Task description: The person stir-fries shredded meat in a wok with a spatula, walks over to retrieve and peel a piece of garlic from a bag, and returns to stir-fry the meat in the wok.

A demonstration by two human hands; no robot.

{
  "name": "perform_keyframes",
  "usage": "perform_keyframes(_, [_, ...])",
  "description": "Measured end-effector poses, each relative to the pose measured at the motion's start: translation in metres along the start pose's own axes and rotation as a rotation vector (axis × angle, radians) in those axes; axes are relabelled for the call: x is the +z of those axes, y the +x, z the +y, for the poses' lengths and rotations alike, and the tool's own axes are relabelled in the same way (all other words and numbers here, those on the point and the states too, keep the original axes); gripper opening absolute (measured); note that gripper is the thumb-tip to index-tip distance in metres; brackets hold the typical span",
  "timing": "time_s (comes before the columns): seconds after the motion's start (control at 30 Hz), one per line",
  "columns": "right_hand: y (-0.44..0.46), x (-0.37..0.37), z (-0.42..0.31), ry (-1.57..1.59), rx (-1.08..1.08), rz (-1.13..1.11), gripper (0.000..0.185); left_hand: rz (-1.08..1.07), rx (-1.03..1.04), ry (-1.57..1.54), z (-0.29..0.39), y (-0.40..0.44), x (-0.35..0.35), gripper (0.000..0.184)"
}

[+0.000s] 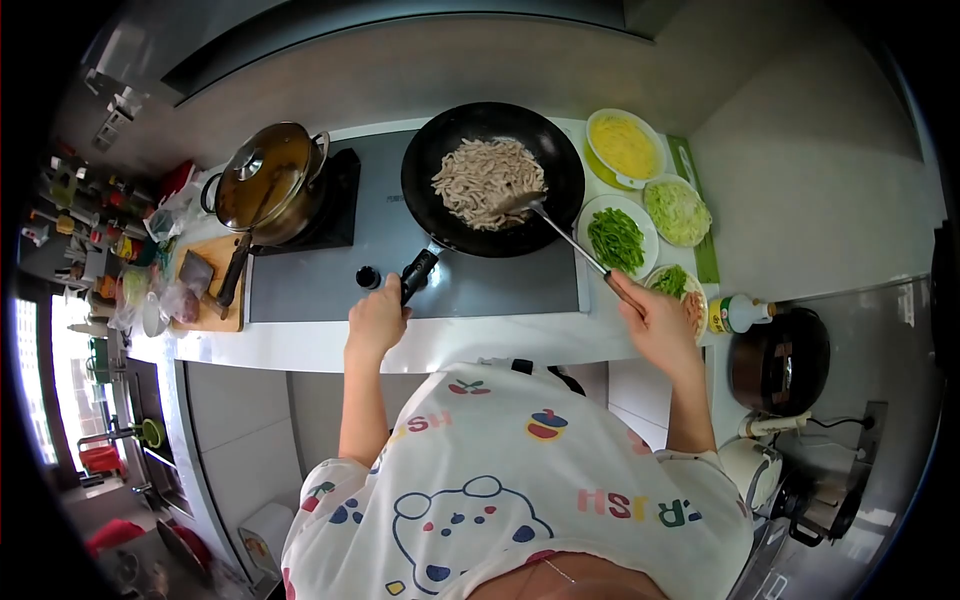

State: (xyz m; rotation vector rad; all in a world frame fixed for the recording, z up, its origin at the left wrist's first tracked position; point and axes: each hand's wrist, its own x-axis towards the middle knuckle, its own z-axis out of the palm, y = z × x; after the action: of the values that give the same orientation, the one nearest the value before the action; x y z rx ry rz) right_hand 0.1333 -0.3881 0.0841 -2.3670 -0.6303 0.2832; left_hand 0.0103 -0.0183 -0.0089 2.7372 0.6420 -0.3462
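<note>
My left hand (pixel 378 320) is closed at the end of the black handle (pixel 419 274) of a wok (pixel 490 245), beside a dark stove knob (pixel 368 277). In the wok lies a heap of pale, cooked-looking meat strips (pixel 480 180). My right hand (pixel 660 325) is closed around the brown grip of a metal spatula (pixel 575 242). Its blade rests in the right side of the meat. Close to this hand are a plate of green pepper strips (pixel 616 240) and a partly covered dish of chopped greens and an orange-pink food (pixel 692 300).
A lidded pot (pixel 262 180) stands on the left of the hob (pixel 320 290). A cleaver (pixel 235 270) lies on a wooden board (pixel 222 318). At right are yellow shreds in a bowl (pixel 625 147), pale green shreds (pixel 678 212), a bottle (pixel 740 314) and a dark cooker (pixel 780 362).
</note>
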Motion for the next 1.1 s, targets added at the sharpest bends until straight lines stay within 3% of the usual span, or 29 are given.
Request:
perform_keyframes(0.27, [0.001,0.006,-0.004,0.102,-0.095,0.010,0.040,-0.019,-0.010,-0.012,0.001,0.004,0.000,0.037])
perform_keyframes(0.37, [0.008,0.008,-0.014,-0.008,-0.059,-0.062,0.040,0.005,0.005,-0.008,0.000,0.003,0.002,0.038])
perform_keyframes(0.53, [0.021,0.019,-0.026,0.005,-0.151,0.021,0.042,-0.020,-0.016,0.013,0.002,0.003,0.000,0.040])
perform_keyframes(0.8, [0.054,0.041,-0.011,-0.109,-0.128,-0.014,0.045,-0.017,-0.012,-0.009,0.002,0.003,-0.001,0.043])
perform_keyframes(1.0, [0.081,0.074,0.000,-0.079,-0.307,0.074,0.044,-0.009,0.004,-0.005,-0.003,0.006,0.003,0.041])
perform_keyframes(1.1, [0.078,0.064,0.007,-0.074,-0.244,0.073,0.044,-0.014,0.026,0.022,-0.002,0.005,-0.001,0.042])
